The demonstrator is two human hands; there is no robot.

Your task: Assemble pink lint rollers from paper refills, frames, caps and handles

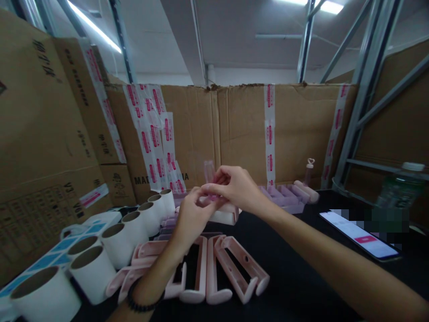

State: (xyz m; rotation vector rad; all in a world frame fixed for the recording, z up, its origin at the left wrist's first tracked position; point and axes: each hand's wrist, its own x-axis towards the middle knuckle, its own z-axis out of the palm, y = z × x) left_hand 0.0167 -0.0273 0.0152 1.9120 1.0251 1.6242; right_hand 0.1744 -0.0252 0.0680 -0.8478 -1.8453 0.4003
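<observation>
In front of the cardboard wall, both my hands meet at the middle of the view. My left hand (191, 214) is closed, thumb and fingers pinching the lower end of a clear pinkish plastic piece (209, 168). Close against it, my right hand (239, 188) is closed on the same piece with bent fingers; its upper end sticks up between them. The exact grip points are partly hidden. Just below the hands lies a pale pink and white block-like part (223, 218). Nearer to me, several pink plastic handle frames (203, 268) lie side by side under my left forearm.
White paper rolls (92, 273) with cardboard cores stand in a row at left, beside a blue-and-white box (63, 248). Translucent purple parts (284, 199) lie at the back right, near a heart-topped tube (308, 174). A phone (358, 235) and a bottle (402, 188) are at right.
</observation>
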